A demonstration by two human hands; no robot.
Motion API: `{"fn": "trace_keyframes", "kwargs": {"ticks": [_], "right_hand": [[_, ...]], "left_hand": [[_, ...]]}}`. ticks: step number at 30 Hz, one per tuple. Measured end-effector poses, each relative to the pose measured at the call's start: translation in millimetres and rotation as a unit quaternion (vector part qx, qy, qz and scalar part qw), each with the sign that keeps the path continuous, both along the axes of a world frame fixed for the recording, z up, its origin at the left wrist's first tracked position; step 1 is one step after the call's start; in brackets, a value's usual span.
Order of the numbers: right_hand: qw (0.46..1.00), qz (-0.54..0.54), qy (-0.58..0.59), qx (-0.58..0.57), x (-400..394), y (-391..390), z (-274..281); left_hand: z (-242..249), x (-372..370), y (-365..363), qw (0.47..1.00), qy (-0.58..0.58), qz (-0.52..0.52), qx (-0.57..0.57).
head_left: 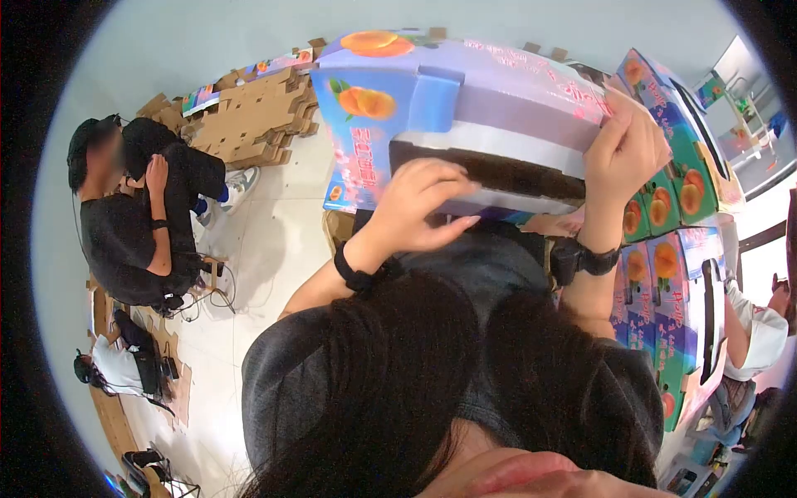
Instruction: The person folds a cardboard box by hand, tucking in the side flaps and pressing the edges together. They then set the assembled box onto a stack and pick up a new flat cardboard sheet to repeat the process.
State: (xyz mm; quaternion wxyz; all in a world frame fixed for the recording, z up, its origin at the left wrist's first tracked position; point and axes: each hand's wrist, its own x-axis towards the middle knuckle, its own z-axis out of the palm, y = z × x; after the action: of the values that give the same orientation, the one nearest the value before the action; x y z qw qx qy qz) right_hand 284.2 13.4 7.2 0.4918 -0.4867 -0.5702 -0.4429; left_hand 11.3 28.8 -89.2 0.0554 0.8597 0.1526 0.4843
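Note:
A printed cardboard carton (515, 100) with peach pictures and pink lettering is tilted up in front of my chest. A long dark opening (490, 172) runs along its near side. My right hand (624, 149) grips the carton's right end, thumb on the near face and fingers wrapped over the edge. My left hand (425, 203) is at the left part of the dark opening, its fingers apart and thumb stretched out, holding nothing. It overlaps the carton's lower edge in this view.
Stacked peach cartons (677, 307) stand close on my right. Flattened brown cardboard (249, 120) lies on the floor ahead to the left. A seated person in black (129, 224) and another person (124, 365) are on the left. A person in a white shirt (760, 332) is at right.

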Motion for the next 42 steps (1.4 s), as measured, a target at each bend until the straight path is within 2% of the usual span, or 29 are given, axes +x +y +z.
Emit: {"fn": "trace_keyframes", "kwargs": {"ticks": [2,4,6,7,8,10,11,14,15,18,22,25,34,42], "right_hand": [[1.000,-0.010,0.009,-0.014,-5,-11,-1],[1.000,0.007,-0.003,-0.006,-4,-15,-4],[1.000,0.024,0.001,-0.004,-1,-19,-10],[0.999,0.031,0.010,-0.005,2,-20,-15],[0.999,0.038,0.018,-0.006,5,-21,-18],[0.999,0.047,0.002,0.009,6,-23,-19],[0.998,0.054,-0.002,0.016,6,-24,-20],[0.999,0.048,0.002,0.018,1,-34,-24],[0.999,0.043,0.004,0.016,0,-36,-24],[0.997,0.067,0.004,0.029,2,-32,-26],[1.000,0.021,0.004,0.007,1,-33,-23],[1.000,0.005,0.007,-0.003,-1,-33,-20],[0.996,-0.092,0.005,-0.021,-24,-35,-9],[0.995,-0.082,0.029,-0.048,-27,-37,-14]], "left_hand": [[2,-1,-9,0.986,-0.047,-0.105,-0.121],[5,-5,-15,0.911,-0.036,-0.253,-0.322],[4,4,-24,0.744,-0.076,-0.401,-0.529],[1,3,-20,0.693,-0.025,-0.418,-0.586],[2,3,-21,0.604,-0.052,-0.451,-0.655],[-1,6,-18,0.529,-0.114,-0.516,-0.664],[-5,7,-17,0.533,-0.128,-0.533,-0.645],[-21,21,-25,0.573,-0.336,-0.495,-0.560],[-16,20,-26,0.653,-0.277,-0.421,-0.565],[-19,23,-25,0.652,-0.333,-0.396,-0.554],[-2,27,-16,0.675,-0.359,-0.335,-0.551],[11,36,-1,0.667,-0.408,-0.313,-0.539],[27,41,32,0.659,-0.432,-0.322,-0.524],[22,37,36,0.657,-0.434,-0.324,-0.524]]}}
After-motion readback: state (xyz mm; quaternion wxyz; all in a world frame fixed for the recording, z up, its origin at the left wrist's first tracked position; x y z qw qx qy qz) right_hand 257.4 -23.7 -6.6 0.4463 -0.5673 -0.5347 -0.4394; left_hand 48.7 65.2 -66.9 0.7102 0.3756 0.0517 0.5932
